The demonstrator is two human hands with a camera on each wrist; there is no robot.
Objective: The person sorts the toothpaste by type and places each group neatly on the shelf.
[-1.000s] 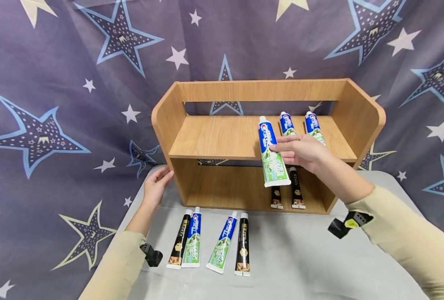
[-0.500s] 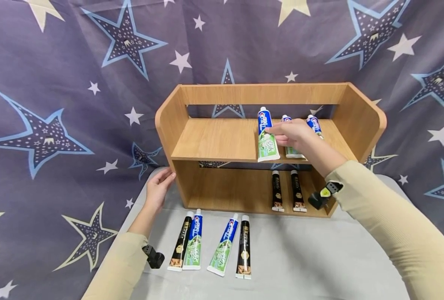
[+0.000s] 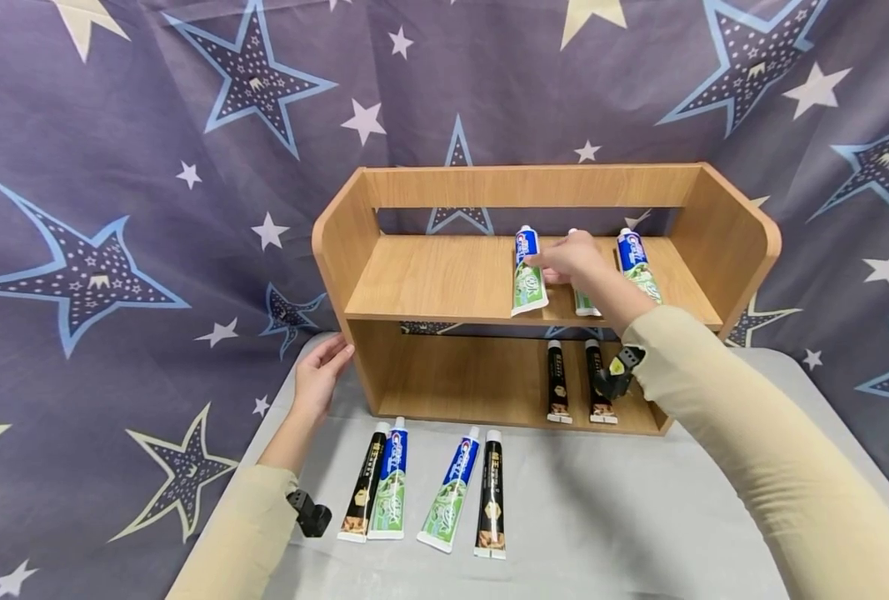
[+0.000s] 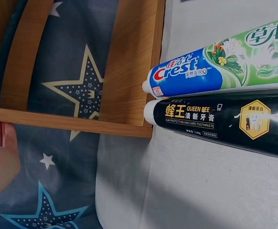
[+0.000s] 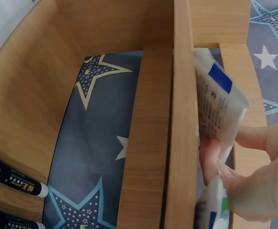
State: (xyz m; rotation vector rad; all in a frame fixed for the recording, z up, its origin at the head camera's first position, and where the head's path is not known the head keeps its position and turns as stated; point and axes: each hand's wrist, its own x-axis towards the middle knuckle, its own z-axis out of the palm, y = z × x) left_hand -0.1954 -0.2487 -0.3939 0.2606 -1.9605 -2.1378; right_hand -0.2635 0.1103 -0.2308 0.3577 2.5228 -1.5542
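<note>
While right hand (image 3: 573,255) pinches, toothpaste tube (image 3: 528,285), at its left

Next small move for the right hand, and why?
Probably lower the held Crest toothpaste tube flat onto the upper shelf: the right hand pinches it, it looks tilted in the right wrist view, and two more Crest tubes lie to its right.
</note>
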